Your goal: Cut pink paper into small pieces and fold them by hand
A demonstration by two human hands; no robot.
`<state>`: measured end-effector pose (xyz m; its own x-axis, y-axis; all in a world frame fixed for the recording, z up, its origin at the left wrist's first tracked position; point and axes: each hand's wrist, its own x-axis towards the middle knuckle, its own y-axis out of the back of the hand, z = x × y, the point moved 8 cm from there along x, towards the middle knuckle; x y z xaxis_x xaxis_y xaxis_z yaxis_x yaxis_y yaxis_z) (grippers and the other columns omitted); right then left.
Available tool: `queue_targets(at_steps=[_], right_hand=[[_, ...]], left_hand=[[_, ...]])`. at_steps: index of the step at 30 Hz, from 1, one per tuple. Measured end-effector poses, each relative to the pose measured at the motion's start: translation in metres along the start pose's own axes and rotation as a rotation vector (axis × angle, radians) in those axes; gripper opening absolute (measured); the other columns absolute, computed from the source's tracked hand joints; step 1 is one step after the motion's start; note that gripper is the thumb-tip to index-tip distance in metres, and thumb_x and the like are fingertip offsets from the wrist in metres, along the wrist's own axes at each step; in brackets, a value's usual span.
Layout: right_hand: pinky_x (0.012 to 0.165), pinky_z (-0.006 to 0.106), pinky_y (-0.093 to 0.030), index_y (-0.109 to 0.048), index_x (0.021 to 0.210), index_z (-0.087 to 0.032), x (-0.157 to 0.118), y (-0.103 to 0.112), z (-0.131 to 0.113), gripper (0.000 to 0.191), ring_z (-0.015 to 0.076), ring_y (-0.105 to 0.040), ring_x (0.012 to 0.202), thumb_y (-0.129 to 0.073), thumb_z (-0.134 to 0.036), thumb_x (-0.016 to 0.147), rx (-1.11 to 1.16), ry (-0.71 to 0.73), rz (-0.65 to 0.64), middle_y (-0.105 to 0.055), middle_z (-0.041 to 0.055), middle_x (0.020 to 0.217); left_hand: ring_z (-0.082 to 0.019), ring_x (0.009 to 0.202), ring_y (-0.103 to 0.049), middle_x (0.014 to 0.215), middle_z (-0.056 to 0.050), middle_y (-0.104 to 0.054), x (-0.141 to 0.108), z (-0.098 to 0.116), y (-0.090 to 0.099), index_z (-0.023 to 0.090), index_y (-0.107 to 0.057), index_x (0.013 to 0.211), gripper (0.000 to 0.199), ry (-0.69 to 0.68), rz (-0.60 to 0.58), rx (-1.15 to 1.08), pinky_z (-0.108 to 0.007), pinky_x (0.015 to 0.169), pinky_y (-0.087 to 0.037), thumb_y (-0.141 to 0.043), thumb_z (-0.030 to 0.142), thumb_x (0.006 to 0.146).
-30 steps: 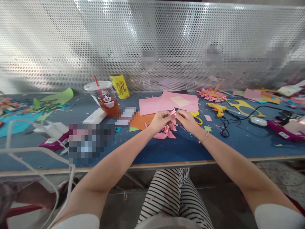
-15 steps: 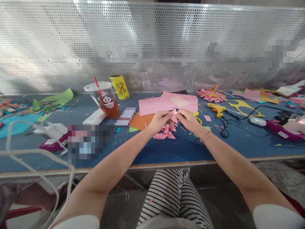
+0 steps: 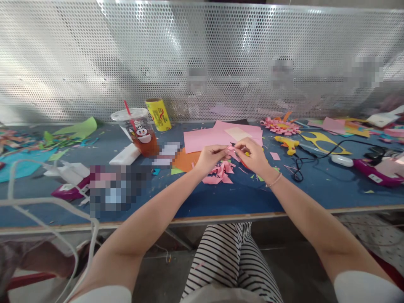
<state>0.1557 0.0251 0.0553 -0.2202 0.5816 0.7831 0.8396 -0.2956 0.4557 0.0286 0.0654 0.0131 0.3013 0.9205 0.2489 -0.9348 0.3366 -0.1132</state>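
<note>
Between my two hands is a small pink paper strip (image 3: 232, 150), partly hidden by the fingers. My left hand (image 3: 211, 159) is closed, pinching its left side. On the other side my right hand (image 3: 252, 156) has thumb and fingertips closed on the same strip. Just below lies a loose pile of pink paper pieces (image 3: 221, 172) on the blue table. Pink paper sheets (image 3: 202, 140) lie flat behind the hands, with a cream piece of paper (image 3: 237, 133) on top. An orange sheet (image 3: 186, 160) sits left of my left hand.
A drink cup (image 3: 143, 132) with a red straw and a yellow roll (image 3: 158, 115) stand back left. A yellow glue gun (image 3: 286, 144) with a black cord lies right, near a pink paper flower (image 3: 280, 126). A perforated metal panel (image 3: 176, 50) rises behind; white cables (image 3: 47, 203) loop at left.
My right hand has turned and its fingers have lifted over the strip, which now sits lower and flatter between the hands. My left hand has barely moved.
</note>
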Motion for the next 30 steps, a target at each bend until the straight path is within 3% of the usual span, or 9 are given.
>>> queue_targets(at_steps=[5,11,15,18,22,30], right_hand=[[0.060,0.026,-0.048,-0.056,0.081,-0.021,0.001,0.001,-0.003,0.005,0.0137,-0.054,0.074,-0.051,-0.023,0.081,-0.014,0.034,0.010,-0.055,0.0028,0.080],[0.063,0.029,-0.049,-0.056,0.082,-0.021,0.000,0.001,-0.002,0.009,0.0148,-0.054,0.078,-0.048,-0.018,0.082,-0.058,0.060,0.012,-0.056,0.0035,0.082],[0.065,0.029,-0.047,-0.056,0.078,-0.021,0.000,-0.002,-0.005,0.009,0.0152,-0.054,0.078,-0.049,-0.016,0.081,-0.096,0.099,-0.022,-0.057,0.0030,0.080],[0.066,0.030,-0.046,-0.056,0.079,-0.021,0.000,-0.003,-0.006,0.008,0.0153,-0.054,0.078,-0.050,-0.016,0.081,-0.093,0.094,-0.024,-0.057,0.0028,0.080],[0.068,0.030,-0.047,-0.056,0.078,-0.022,0.000,0.000,-0.004,0.006,0.0158,-0.055,0.079,-0.051,-0.019,0.081,-0.078,0.058,0.009,-0.058,0.0028,0.080],[0.067,0.029,-0.049,-0.056,0.080,-0.021,0.000,0.003,0.001,0.007,0.0149,-0.056,0.080,-0.051,-0.018,0.078,0.066,-0.065,0.046,-0.057,0.0031,0.084]], left_hand=[[-0.014,0.073,-0.064,0.083,-0.007,-0.070,-0.002,-0.005,-0.005,0.014,-0.070,0.086,0.031,0.053,-0.064,-0.158,-0.031,0.081,-0.049,-0.074,0.026,0.058],[-0.016,0.079,-0.065,0.082,-0.009,-0.070,-0.003,-0.007,-0.009,0.011,-0.070,0.079,0.017,0.170,-0.091,-0.375,-0.029,0.083,-0.049,-0.069,0.020,0.064],[-0.009,0.071,-0.064,0.073,-0.003,-0.068,-0.001,-0.014,-0.006,0.010,-0.068,0.073,0.012,0.221,-0.081,-0.398,-0.020,0.077,-0.050,-0.068,0.007,0.061],[-0.007,0.067,-0.063,0.073,-0.002,-0.067,0.000,-0.017,-0.005,0.011,-0.067,0.076,0.019,0.245,-0.074,-0.398,-0.018,0.071,-0.050,-0.067,0.002,0.060],[-0.007,0.071,-0.063,0.080,-0.003,-0.068,-0.001,-0.019,-0.005,0.012,-0.067,0.088,0.029,0.275,-0.061,-0.383,-0.018,0.073,-0.050,-0.066,0.000,0.062],[-0.006,0.070,-0.063,0.078,-0.002,-0.068,0.002,-0.016,-0.005,0.012,-0.068,0.081,0.021,0.230,-0.067,-0.395,-0.014,0.072,-0.050,-0.067,0.004,0.061]])
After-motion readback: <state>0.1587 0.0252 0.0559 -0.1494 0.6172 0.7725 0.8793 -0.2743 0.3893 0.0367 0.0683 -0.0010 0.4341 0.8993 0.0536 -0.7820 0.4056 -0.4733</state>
